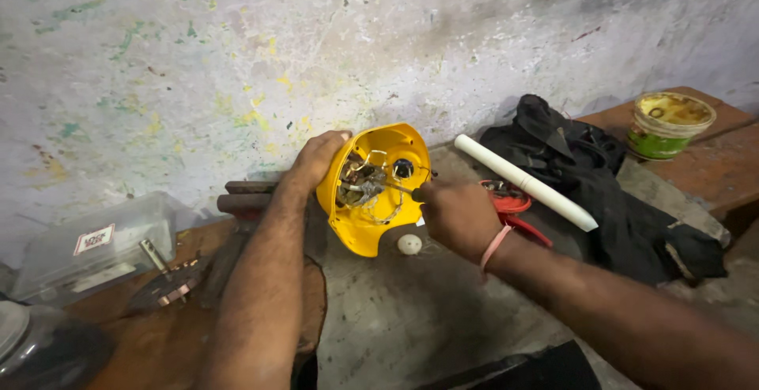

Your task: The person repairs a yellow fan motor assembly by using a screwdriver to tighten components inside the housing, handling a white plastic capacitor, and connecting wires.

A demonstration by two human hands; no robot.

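Nearest the lens: two bare forearms, reaching from 6 o'clock toward mid-frame. Between them, on the worn bench top, propped on edge with its open side up: yellow housing of a small appliance, motor and wiring exposed inside. Left hand closed over the rim at the housing's 10 o'clock, fingers curled round the back. Right hand shut in a fist round a screwdriver, shaft angled into the cavity from 3 o'clock. Judged rigid moulded plastic, light shell but weighted by the motor, smooth and liable to slip; best gripped at the outer rim, never by the thin fragile wires. Just below at 6 o'clock: small white knob. At 3 o'clock: red part, white tube, black cloth. Far 2 o'clock: green-and-yellow tub. At 9 o'clock: clear plastic box.
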